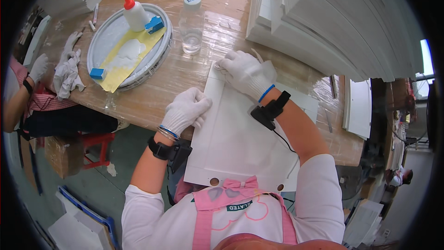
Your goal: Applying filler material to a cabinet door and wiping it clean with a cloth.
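Note:
A large white board lies before me, its near edge against my apron, with two round holes along that edge. My left hand, in a white knit glove, is closed at the board's left edge, fingers curled against it. At the board's far left corner is my right hand, gloved too, its fingers bent down and pressed together. A pale, thin piece shows beside the right hand; its kind is unclear. What the right fingertips hold, if anything, is hidden.
At left, a round white lid bears a red-tipped glue bottle, yellow sheet with white glue, and blue blocks. A clear bottle stands beside it. Stacked white boards rise at right. Another person's gloved hand is far left.

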`<move>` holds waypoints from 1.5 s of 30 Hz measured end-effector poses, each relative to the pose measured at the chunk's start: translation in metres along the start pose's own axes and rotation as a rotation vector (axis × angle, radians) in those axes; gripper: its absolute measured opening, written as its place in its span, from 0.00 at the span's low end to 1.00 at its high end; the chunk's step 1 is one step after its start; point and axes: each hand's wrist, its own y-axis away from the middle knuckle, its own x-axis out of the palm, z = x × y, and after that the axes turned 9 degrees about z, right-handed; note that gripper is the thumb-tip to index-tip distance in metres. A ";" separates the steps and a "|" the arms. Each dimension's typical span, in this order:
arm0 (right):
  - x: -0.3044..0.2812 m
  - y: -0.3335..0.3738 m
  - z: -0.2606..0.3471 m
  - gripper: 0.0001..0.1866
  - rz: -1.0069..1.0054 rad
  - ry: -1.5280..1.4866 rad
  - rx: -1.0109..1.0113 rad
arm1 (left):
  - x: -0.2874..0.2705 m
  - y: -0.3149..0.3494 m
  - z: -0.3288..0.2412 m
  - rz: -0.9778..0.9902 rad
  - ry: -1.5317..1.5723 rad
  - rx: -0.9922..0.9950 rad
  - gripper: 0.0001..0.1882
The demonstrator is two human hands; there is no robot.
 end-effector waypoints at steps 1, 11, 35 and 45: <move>0.000 0.000 0.000 0.09 0.000 -0.001 0.009 | 0.001 -0.001 -0.001 0.004 0.008 0.007 0.13; -0.015 0.023 0.018 0.09 0.043 -0.069 0.134 | 0.008 -0.015 0.001 0.015 -0.006 0.017 0.13; -0.036 0.241 -0.098 0.15 -0.039 -0.142 0.985 | 0.010 -0.013 0.006 -0.065 -0.050 0.038 0.12; -0.015 0.269 -0.114 0.12 -0.101 0.105 0.941 | 0.011 -0.016 0.007 -0.060 -0.028 0.036 0.11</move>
